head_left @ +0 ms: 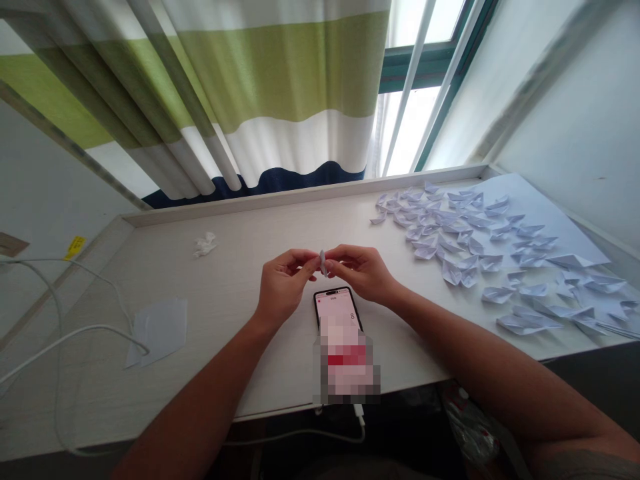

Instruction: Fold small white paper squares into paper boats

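Between my two hands is a small piece of folded white paper (323, 263), held upright just above the phone. My left hand (284, 280) pinches its left side with thumb and fingertips. From the other side my right hand (361, 270) grips it the same way, so both hands nearly meet. The fingers cover much of the paper, and its exact folded form is too small to tell. Below the hands a phone (340, 327) lies on the white table (225, 267), its lit screen partly blurred out.
Many folded paper boats (450, 227) spread over the table's right side, some on a large white sheet (555, 213). A crumpled paper (205, 245) and flat paper pieces (163, 327) lie left. White cables (60, 340) cross the left edge. A raised rim (280, 197) runs along the back.
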The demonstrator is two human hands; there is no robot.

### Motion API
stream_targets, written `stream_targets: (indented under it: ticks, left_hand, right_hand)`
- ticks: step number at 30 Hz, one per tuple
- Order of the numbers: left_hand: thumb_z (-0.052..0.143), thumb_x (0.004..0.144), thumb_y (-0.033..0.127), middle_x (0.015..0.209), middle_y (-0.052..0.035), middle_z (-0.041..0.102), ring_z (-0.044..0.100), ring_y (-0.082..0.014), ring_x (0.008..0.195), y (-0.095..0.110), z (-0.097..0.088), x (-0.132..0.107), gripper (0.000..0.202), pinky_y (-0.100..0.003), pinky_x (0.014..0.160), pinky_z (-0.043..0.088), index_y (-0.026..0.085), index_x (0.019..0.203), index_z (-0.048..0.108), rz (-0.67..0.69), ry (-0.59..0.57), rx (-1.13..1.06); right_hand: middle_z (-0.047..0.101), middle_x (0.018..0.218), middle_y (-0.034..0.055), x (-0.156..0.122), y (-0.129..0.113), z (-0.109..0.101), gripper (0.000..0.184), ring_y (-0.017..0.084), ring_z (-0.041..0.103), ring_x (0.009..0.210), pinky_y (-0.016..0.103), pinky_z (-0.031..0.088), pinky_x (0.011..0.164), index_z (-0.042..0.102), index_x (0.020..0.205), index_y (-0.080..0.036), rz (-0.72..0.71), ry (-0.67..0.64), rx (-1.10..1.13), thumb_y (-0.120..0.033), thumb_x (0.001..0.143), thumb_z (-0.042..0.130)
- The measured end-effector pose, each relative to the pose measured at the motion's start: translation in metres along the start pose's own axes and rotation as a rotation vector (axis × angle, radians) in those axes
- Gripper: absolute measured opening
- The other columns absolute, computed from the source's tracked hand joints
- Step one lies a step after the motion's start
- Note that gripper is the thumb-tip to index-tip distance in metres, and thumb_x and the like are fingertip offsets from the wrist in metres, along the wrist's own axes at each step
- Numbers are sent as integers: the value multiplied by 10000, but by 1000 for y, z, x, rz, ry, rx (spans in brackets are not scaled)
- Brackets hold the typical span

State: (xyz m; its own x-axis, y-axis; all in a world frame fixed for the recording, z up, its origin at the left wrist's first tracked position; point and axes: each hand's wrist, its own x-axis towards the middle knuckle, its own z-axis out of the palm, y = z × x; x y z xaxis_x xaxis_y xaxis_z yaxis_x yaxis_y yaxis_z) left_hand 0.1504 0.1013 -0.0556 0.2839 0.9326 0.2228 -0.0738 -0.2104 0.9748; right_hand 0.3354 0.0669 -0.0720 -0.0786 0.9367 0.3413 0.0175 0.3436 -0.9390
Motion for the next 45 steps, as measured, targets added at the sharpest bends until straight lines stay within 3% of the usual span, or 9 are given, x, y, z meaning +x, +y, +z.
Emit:
stream_targets:
  ticks: [5,9,15,27,35,41,45]
  left_hand:
    - [908,798,319,906,-66,833,761,-177,790,0,-2,0,238,-315,764,640,171,973,842,-37,-94,-19]
    - [981,703,325,875,-57,823,749,-175,747,1,-4,2,348,-338,761,638,165,963,813,-94,-106,-106]
    - [979,713,360,820,-55,820,754,-189,742,5,-6,4,351,-397,829,643,160,957,824,-216,-137,-162]
    - [970,732,331,867,-67,830,747,-178,779,1,-9,6,309,-364,833,626,173,966,844,-191,-174,-171]
    - [916,792,358,905,-63,839,756,-190,786,0,-4,5,260,-378,822,644,191,984,864,-125,-134,-120]
    - [896,823,319,1024,-79,846,785,-226,939,0,-6,3,284,-442,980,625,204,1080,857,-157,-139,-163]
    - [908,800,323,1150,-118,826,770,-250,1042,1,-8,4,287,-473,1062,587,175,1042,859,-222,-154,-201]
  right_hand:
    - [812,920,59,1,0,-2,262,179,768,822,366,658,790,801,994,-189,17,52,-22,-418,877,849]
    - [826,923,61,0,-2,-1,250,188,787,841,374,668,814,808,984,-192,11,47,-85,-423,891,831]
    - [825,863,56,-2,0,0,264,177,792,781,341,674,749,812,1007,-177,43,37,-76,-423,911,805]
    - [830,923,62,-1,-2,-3,255,178,780,836,349,659,775,805,994,-187,-15,1,-143,-431,924,798]
    - [820,890,52,-2,-5,-2,219,161,774,755,327,664,737,798,1034,-188,-37,56,-217,-385,956,744]
    - [809,865,34,-1,-2,-5,206,154,783,742,318,674,730,785,1082,-196,-78,41,-234,-320,1021,633]
    - [821,917,56,0,-3,-5,188,169,787,793,342,673,762,785,1033,-186,-89,31,-224,-291,1012,630]
